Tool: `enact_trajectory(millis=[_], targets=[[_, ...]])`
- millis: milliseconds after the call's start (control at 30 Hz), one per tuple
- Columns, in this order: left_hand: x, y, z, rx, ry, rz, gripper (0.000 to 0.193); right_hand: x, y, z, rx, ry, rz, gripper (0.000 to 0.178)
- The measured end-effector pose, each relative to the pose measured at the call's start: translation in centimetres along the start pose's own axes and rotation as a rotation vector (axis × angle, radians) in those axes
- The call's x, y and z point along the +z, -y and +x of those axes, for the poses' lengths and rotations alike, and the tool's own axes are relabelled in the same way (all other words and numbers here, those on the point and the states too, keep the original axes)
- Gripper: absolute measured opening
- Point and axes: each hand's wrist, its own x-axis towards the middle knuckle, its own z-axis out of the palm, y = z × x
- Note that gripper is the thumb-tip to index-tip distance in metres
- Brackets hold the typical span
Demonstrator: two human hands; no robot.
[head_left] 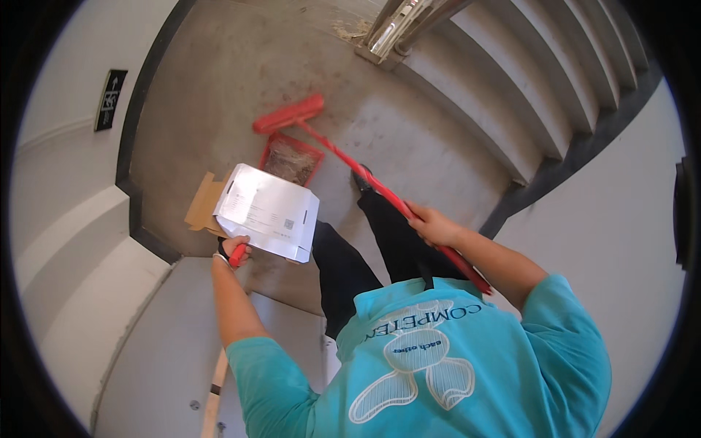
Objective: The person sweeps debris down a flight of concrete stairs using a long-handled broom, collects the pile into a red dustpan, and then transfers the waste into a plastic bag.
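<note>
My right hand [436, 225] is closed round the red shaft of a broom [376, 184], which slants from beside my right hip to the floor ahead. Its red head [288, 114] is at the far edge of a red dustpan [316, 169] and looks slightly blurred. Greyish debris lies in the pan. Closed fingers of my left hand [235, 250] grip a red handle, apparently the dustpan's, along with a flattened white cardboard box [266, 208]. The box has a brown inner flap [204, 203] and hides the middle of that handle.
Concrete stairs [504, 95] climb at the right, beside a metal railing post [401, 29]. Light debris [352, 29] lies on the floor at the far side. A white wall with dark skirting [130, 131] bounds the left; a grey door-like panel [157, 350] and wooden strip [214, 390] are lower left.
</note>
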Motion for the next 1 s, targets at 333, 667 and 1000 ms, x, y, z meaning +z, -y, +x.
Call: enact_trajectory(millis=[333, 667, 1000], targets=[[-11.6, 9.6, 1.8, 0.040, 0.067, -0.184, 0.023, 8.0, 16.6, 6.0, -0.126, -0.067, -0.462, 0.049], [-11.6, 11.1, 6.2, 0.006, 0.421, -0.229, 0.028, 8.9, 21.3, 22.8, -0.254, -0.340, -0.793, 0.040], [-17.3, 24.8, 6.5, 0.053, 0.445, -0.424, 0.033, 18.9, 12.1, 15.3, -0.054, -0.152, -1.052, 0.050]])
